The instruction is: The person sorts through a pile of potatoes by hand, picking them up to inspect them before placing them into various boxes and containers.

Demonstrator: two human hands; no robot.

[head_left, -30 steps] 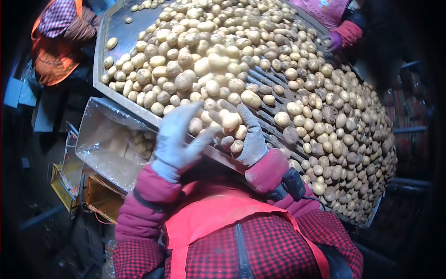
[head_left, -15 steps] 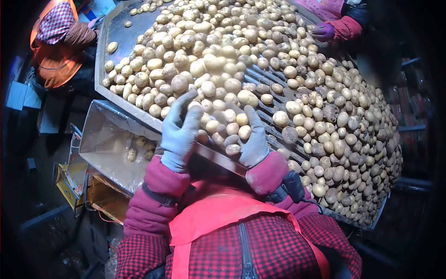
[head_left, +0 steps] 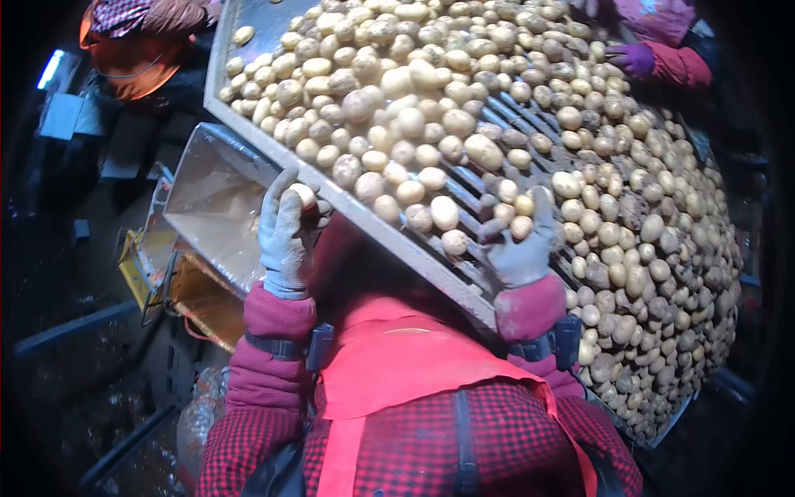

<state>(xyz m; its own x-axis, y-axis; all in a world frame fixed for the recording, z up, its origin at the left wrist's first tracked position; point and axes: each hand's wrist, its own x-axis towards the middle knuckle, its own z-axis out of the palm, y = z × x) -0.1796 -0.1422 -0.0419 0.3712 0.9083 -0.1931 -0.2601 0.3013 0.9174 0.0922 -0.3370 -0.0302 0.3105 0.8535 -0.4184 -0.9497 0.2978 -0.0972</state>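
Here our left hand [head_left: 284, 236] clasps one potato [head_left: 303, 195] at the chute's [head_left: 207, 199] edge, while our right hand [head_left: 520, 250] cups small potatoes [head_left: 521, 225] on the sorting table [head_left: 263, 26].

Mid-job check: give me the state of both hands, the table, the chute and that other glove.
left hand: gloved, shut on one potato at the chute's edge.
right hand: gloved, cupped around small potatoes.
table: rollers loaded with a potato pile.
chute: open-topped, mostly bare metal.
co-worker's hand: purple glove, resting on the pile.
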